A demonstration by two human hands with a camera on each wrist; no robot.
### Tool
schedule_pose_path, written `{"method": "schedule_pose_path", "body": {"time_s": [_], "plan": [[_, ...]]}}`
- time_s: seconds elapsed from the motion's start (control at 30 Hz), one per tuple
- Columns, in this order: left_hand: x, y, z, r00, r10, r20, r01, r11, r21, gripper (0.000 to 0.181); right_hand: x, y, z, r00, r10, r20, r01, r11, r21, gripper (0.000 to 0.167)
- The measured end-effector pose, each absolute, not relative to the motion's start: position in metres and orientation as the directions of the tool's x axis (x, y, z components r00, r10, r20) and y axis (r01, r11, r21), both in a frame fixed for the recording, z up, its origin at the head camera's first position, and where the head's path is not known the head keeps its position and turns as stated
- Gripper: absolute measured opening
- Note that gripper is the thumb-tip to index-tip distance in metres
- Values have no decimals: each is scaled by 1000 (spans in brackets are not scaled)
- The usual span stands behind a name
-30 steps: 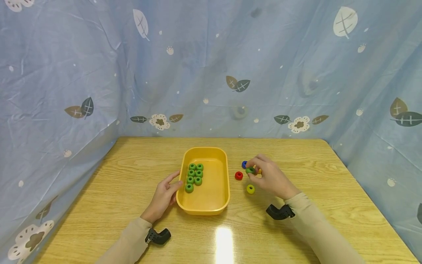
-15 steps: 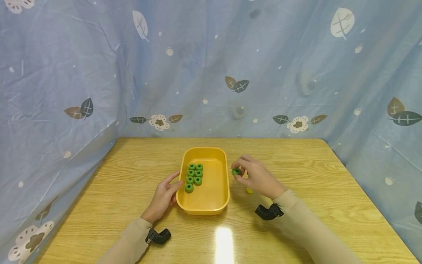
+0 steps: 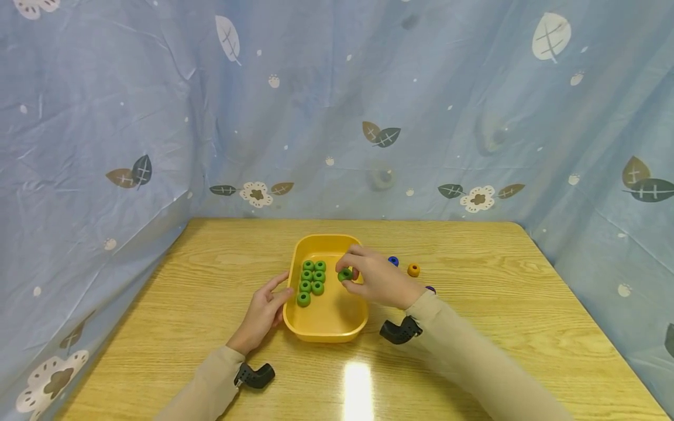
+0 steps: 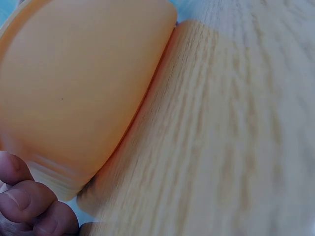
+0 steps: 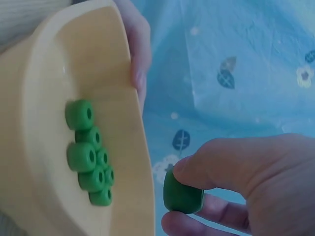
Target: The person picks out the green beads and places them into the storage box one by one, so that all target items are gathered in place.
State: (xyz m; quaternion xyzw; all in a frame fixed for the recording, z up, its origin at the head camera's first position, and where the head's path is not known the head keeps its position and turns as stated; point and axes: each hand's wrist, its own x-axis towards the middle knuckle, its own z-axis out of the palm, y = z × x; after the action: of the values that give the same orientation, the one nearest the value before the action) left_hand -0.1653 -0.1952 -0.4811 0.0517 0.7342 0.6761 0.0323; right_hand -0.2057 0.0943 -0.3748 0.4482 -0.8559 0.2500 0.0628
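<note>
My right hand (image 3: 381, 279) pinches a green bead (image 3: 344, 275) between thumb and fingers, above the right part of the yellow tray (image 3: 337, 325). In the right wrist view the held bead (image 5: 183, 194) hangs apart from the tray. Several green beads (image 3: 306, 276) sit in two columns along the tray's left side, their holes facing up. My left hand (image 3: 262, 310) holds the tray's left rim, thumb at the edge. In the left wrist view its curled fingers (image 4: 29, 201) show beside the tray wall (image 4: 83, 88).
On the wooden table (image 3: 210, 251), right of the tray, lie a blue bead (image 3: 393, 261) and an orange bead (image 3: 413, 269). A dark blue bead (image 3: 430, 289) is partly hidden by the right arm. A patterned blue curtain (image 3: 326, 88) hangs behind the table.
My right hand has carried the green bead leftward from the loose beads to over the tray. The blue and orange beads have come back into view. The left hand stays at the rim.
</note>
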Motion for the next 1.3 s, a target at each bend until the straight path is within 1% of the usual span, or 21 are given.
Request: {"method": "schedule_pose_path", "body": {"time_s": [0.13,0.23,0.43,0.67,0.8,0.97,1.17,1.3], "plan": [[-166,-195,-482,-992,126,23,33,73,997,56,-206,83,-375,-547,-763,344,-831,448,-329,15],[-166,-195,-483,-992,126,26,35,73,997,56,-206,76,-374,-527,-775,347,-845,436,-309,15],[-165,-195,-481,-991,128,29,40,83,996,55,-210,61,-374,-529,-791,308,-841,439,-316,18],[-163,-195,-479,-991,133,29,39,77,996,56,-215,44,-380,-528,-811,251,-837,448,-313,15],[-163,-194,-477,-990,136,34,44,71,996,55,-218,36,-380,-536,-814,223,-830,460,-316,18],[-164,-195,-478,-991,132,36,46,75,996,55,-223,28,-381,-556,-819,143,-813,500,-297,18],[-164,-195,-479,-991,129,31,42,82,996,55,-229,18,-386,-519,-855,18,-825,495,-274,14],[-164,-195,-480,-992,123,23,33,85,996,55,-231,14,-389,-517,-853,-69,-810,514,-283,13]]}}
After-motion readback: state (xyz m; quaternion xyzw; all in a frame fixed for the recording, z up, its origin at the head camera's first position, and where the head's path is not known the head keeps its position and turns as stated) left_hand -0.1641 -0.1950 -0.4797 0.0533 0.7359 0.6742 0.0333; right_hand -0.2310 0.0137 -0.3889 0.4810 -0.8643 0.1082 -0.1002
